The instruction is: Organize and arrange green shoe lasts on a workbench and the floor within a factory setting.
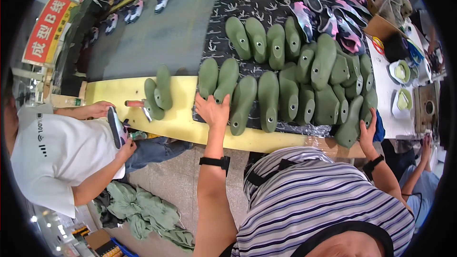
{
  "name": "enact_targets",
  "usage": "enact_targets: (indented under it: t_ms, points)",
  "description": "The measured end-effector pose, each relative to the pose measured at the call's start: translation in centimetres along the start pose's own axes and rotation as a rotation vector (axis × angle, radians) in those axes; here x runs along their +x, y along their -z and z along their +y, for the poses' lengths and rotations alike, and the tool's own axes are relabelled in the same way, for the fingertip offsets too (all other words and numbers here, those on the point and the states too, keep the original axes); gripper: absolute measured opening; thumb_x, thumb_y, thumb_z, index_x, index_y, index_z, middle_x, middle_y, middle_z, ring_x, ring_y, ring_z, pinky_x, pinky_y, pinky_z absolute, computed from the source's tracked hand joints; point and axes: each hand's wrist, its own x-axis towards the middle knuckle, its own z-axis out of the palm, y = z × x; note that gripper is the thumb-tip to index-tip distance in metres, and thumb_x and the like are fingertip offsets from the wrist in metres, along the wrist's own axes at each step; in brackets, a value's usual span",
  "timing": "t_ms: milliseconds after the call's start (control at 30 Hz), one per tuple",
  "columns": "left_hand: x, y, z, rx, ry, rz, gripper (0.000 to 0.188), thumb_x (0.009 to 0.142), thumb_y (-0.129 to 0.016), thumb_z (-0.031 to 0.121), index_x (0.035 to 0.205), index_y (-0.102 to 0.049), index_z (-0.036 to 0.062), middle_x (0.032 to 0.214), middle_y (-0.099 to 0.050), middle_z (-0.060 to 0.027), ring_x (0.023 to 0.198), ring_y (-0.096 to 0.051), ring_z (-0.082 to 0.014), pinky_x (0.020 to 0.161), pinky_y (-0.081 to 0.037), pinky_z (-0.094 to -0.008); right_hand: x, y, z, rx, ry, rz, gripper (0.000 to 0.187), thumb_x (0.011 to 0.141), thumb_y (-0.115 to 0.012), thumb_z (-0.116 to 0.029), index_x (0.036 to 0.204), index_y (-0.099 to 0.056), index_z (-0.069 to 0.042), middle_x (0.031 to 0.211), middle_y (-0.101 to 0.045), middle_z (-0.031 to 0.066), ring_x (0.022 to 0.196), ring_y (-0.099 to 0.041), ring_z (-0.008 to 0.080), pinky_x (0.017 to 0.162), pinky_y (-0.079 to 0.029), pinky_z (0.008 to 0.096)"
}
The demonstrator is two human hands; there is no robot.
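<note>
Green shoe lasts with a round hole near the heel lie in rows on the dark, marked bench top. My left hand (213,110) is closed on the heel ends of a pair, the left last (208,75) and the right last (227,77), at the near left corner of the dark area. At the right end, my right hand (367,137) grips the lower end of a green last (369,101); its fingers partly hide that end. Beside that hand another last (350,124) slants over the bench's near edge. Further lasts (269,100) lie between my hands.
Another person (62,157) at left holds a shoe (117,129). Two lasts (163,88) and a red-handled tool (135,103) lie on the yellow ledge (181,93). Finished shoes (304,19) pile up at the far right. Green cloth (143,212) lies on the floor.
</note>
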Motion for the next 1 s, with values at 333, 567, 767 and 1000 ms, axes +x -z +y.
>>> enact_targets:
  t_ms: [333, 567, 767, 1000]
  points:
    - [3.0, -0.4, -13.3, 0.086, 0.338, 0.124, 0.070, 0.061, -0.077, 0.054, 0.094, -0.067, -0.0064, 0.113, -0.051, -0.0265, 0.105, -0.052, -0.0434, 0.091, -0.044, -0.0479, -0.1, -0.2, -1.1, -0.031, -0.017, -0.020, 0.061, 0.080, -0.055, -0.005, 0.137, -0.034, 0.000, 0.143, -0.033, 0.0201, 0.135, -0.029, 0.0335, 0.111, -0.021, 0.0382]
    - [5.6, 3.5, -13.1, 0.354, 0.452, -0.008, 0.065, 0.068, -0.075, 0.045, 0.106, -0.062, -0.0057, 0.126, -0.042, -0.0266, 0.112, -0.048, -0.0418, 0.094, -0.038, -0.0524, 0.4, -0.3, -1.3, -0.011, -0.001, -0.012, 0.060, 0.082, -0.057, -0.011, 0.137, -0.034, 0.000, 0.142, -0.035, 0.0204, 0.134, -0.031, 0.0337, 0.110, -0.022, 0.0382]
    - [-0.8, 4.4, -1.9, -0.401, -0.054, 0.008, 0.064, 0.075, -0.074, 0.030, 0.117, -0.044, -0.0075, 0.124, -0.036, -0.0263, 0.115, -0.039, -0.0410, 0.098, -0.032, -0.0493, 0.4, -0.3, -1.0, -0.022, -0.012, 0.030, 0.061, 0.080, -0.057, -0.010, 0.136, -0.035, -0.001, 0.143, -0.034, 0.0203, 0.134, -0.030, 0.0343, 0.111, -0.022, 0.0389]
    - [-9.6, 4.3, 9.6, -0.192, -0.133, -0.204, 0.057, 0.071, -0.074, 0.046, 0.106, -0.060, 0.0033, 0.129, -0.039, -0.0262, 0.121, -0.036, -0.0432, 0.095, -0.032, -0.0531, 0.4, -0.6, -0.8, -0.034, 0.012, 0.038, 0.061, 0.079, -0.057, -0.009, 0.135, -0.036, -0.001, 0.143, -0.034, 0.0199, 0.135, -0.029, 0.0348, 0.111, -0.021, 0.0401]
